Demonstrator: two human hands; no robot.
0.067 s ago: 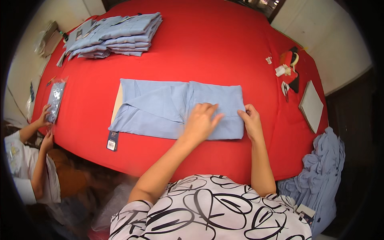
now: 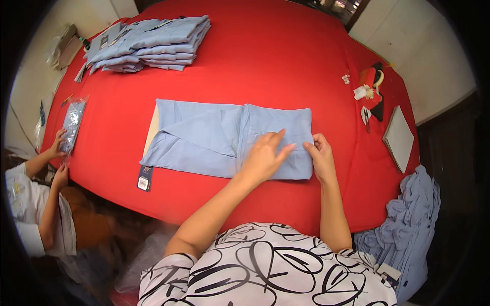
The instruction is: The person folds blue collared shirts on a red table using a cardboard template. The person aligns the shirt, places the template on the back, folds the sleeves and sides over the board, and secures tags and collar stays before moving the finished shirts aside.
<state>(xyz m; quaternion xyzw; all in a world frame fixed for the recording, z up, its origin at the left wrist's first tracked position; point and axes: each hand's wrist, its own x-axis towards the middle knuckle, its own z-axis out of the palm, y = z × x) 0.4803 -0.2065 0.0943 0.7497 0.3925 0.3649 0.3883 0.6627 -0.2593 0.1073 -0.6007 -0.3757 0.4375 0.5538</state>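
A light blue folded shirt (image 2: 199, 122) lies flat across the red table in front of me. A cream strip (image 2: 152, 133) shows along its left end, and a dark hang tag (image 2: 144, 178) sticks out at its near left corner. My left hand (image 2: 266, 157) rests on the right half of the cloth, fingers spread and holding nothing. At the shirt's right edge, my right hand (image 2: 320, 153) pinches the fabric between thumb and fingers.
A stack of folded blue shirts (image 2: 153, 46) sits far left. Nearer, another person's hands (image 2: 60, 158) hold a clear-bagged blue item (image 2: 74, 122). Scissors (image 2: 366, 118), a tape roll (image 2: 378, 78) and a pale pad (image 2: 398, 138) lie right. Loose blue garments (image 2: 408, 219) hang at the near right.
My left hand has slid slightly to the right over the cloth. The right hand keeps its pinch on the shirt's edge. The whole view has shifted a little.
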